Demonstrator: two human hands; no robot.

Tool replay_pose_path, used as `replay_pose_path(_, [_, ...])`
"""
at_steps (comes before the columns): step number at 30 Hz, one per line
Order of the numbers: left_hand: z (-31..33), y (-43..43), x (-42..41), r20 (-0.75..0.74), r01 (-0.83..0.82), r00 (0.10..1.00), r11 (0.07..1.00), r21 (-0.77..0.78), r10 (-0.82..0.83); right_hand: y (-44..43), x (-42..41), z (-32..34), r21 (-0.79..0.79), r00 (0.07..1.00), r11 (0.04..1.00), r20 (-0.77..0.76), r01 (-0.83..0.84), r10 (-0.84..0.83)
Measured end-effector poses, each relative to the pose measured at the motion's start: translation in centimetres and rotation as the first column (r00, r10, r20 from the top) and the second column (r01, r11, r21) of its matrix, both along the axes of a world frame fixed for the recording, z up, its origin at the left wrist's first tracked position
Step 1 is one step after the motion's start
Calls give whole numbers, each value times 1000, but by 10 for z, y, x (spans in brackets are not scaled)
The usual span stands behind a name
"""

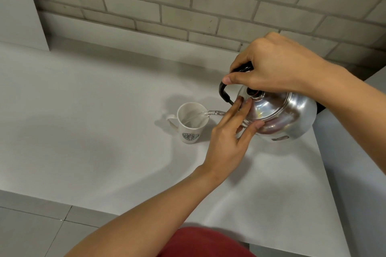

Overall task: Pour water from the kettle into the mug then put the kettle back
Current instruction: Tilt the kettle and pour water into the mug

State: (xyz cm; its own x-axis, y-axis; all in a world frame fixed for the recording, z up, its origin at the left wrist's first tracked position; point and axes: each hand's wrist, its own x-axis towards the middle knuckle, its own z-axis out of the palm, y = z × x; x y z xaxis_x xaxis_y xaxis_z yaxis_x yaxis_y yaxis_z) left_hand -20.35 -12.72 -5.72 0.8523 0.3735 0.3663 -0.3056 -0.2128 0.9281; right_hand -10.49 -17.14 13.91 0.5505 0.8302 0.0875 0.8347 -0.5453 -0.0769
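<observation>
A shiny metal kettle (288, 115) with a black handle hangs tilted to the left above the table, on the right. My right hand (273, 67) is closed around its handle. My left hand (229, 137) has its fingers spread, the fingertips resting against the lid and the kettle's side. Water streams from the spout into a white mug (191, 122) with a green logo, which stands on the table just left of the kettle, its handle to the left. A little water lies in the mug.
The white table (94, 121) runs to a brick wall (188, 6) at the back. Its right edge is close to the kettle, its front edge near my body. A dark surface (369, 73) shows behind my right forearm.
</observation>
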Motion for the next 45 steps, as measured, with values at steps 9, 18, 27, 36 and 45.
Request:
replay_pose_path(9, [4, -3, 0, 15, 3, 1000, 998, -57, -2, 3, 0, 5, -38, 1000, 999, -5, 11, -11])
replay_pose_path(18, [9, -5, -2, 33, 21, 999, 993, -112, -18, 6, -5, 10, -69, 1000, 998, 29, -8, 10])
replay_pose_path(27, [11, -7, -4, 41, 19, 999, 989, -150, -12, 9, -7, 12, -99, 999, 995, 49, 2, 3])
replay_pose_path(36, [11, -5, -1, 62, 12, 998, 989, -145, -3, 12, -5, 13, -108, 998, 994, 56, -1, 7])
replay_pose_path(45, [12, -5, -1, 72, 17, 997, 986, -166, -5, 16, 0, 11, -114, 998, 993, 49, -30, 36])
